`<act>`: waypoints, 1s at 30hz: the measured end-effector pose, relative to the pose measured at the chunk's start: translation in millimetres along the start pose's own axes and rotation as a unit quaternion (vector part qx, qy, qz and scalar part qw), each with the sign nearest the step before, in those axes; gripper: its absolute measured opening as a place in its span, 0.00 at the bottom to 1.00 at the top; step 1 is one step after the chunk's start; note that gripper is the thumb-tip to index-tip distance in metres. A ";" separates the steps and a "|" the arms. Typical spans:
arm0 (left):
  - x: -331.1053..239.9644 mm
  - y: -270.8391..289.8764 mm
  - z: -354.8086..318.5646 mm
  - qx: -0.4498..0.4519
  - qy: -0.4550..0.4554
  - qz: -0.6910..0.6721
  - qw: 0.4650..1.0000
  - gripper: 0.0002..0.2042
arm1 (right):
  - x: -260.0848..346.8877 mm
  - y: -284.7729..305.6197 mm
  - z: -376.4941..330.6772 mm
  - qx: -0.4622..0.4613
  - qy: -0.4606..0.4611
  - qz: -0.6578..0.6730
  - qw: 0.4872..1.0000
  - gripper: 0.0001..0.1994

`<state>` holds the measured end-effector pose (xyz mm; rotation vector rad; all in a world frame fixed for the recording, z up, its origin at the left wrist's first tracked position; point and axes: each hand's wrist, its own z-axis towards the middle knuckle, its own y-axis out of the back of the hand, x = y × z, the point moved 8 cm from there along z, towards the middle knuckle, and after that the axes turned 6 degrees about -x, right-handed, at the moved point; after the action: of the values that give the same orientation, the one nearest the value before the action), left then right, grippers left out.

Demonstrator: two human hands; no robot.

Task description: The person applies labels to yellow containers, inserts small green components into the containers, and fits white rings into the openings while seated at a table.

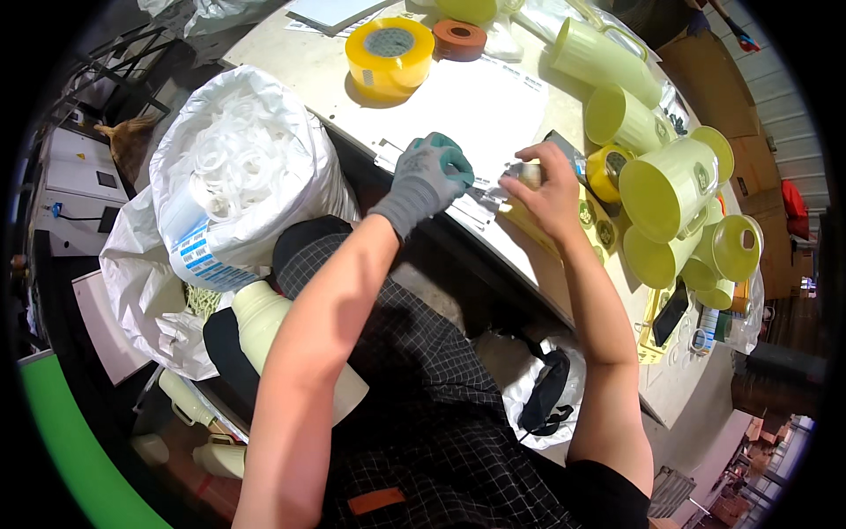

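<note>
My left hand [427, 179], in a grey and teal glove, is closed at the table's near edge, with its fingertips pressed together. Whatever it grips is too hidden to name. My bare right hand [555, 196] pinches a small, rounded, shiny piece [530, 175] between thumb and fingers. Shiny metal parts [477, 201] lie between the two hands, on the near edge of white printed paper [493, 106]. Below the right hand is a yellow sheet with round green stickers [603, 231]. A small yellow tape roll [606, 174] stands just right of that hand.
Pale green jugs and cylinders [656, 198] crowd the table's right side. A wide yellow tape roll [388, 66] and a brown one [459, 40] sit at the back. A white sack of white rings [231, 163] stands left. A black phone [671, 314] lies at right.
</note>
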<state>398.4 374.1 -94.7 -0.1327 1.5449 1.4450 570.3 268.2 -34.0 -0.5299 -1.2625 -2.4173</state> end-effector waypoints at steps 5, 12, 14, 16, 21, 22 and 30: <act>23.2 -5.6 12.2 0.098 0.113 -0.217 0.965 0.08 | 25.6 -3.1 0.6 0.007 0.055 -0.055 0.997 0.25; 6.8 117.1 -50.7 -0.077 0.075 -0.368 0.923 0.12 | 74.9 37.1 29.1 -0.135 0.226 -0.129 0.956 0.10; 16.7 177.7 -99.2 -0.163 0.098 -0.333 0.924 0.11 | 114.2 75.9 7.6 -0.149 0.251 -0.052 0.955 0.10; 54.9 210.8 -155.9 -0.219 0.187 -0.284 0.915 0.10 | 129.9 79.9 -33.2 -0.078 0.135 0.186 0.970 0.08; 87.2 222.0 -236.7 -0.305 0.253 -0.326 0.858 0.07 | 69.6 -56.6 -194.4 0.159 -0.433 0.370 0.806 0.16; 88.2 216.0 -247.2 -0.319 0.256 -0.341 0.846 0.07 | 51.0 -87.0 -231.6 0.183 -0.508 0.363 0.759 0.15; 88.4 202.2 -262.8 -0.283 0.258 -0.339 0.859 0.08 | -163.3 -116.7 -403.7 -0.190 -0.736 0.211 0.614 0.13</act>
<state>74.8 264.6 -62.2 -1.3747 1.2055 1.2682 591.3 17.5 -408.1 -2.8818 -0.6762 -1.4327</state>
